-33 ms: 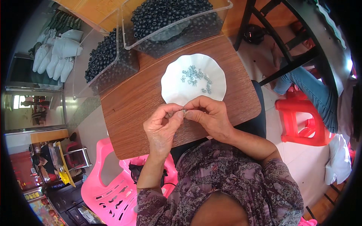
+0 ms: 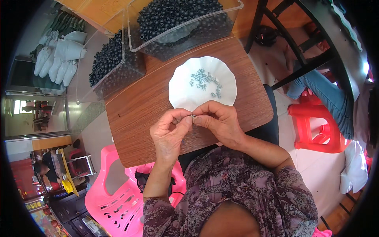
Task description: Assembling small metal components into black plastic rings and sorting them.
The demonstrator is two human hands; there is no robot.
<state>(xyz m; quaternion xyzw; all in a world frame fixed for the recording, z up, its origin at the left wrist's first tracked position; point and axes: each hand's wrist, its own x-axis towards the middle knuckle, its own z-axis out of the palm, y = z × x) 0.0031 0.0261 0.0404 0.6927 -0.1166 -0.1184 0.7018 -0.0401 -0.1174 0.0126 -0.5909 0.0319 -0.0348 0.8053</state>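
Over the near edge of the wooden table my left hand (image 2: 169, 128) and my right hand (image 2: 221, 123) meet, thumbs and forefingers pinched tip to tip. Between those fingertips a tiny pale-and-dark piece (image 2: 193, 116) just shows, too small to name. Just beyond my fingers lies a white plate (image 2: 179, 93) with a wavy rim. Scattered on it are several small, clear bluish pieces (image 2: 202, 79), grouped at its middle and right.
Two clear plastic bins (image 2: 136, 63) of dark round ring-like parts (image 2: 177, 17) stand at the table's (image 2: 134, 130) far side. A pink chair (image 2: 118, 197) is at my left. Right of the table are a red stool (image 2: 316, 130) and a seated person's jeans-clad leg (image 2: 323, 91).
My hands keep the same pinch above the table edge. Far off at the left, a dark figure beside the shelf has shifted slightly.
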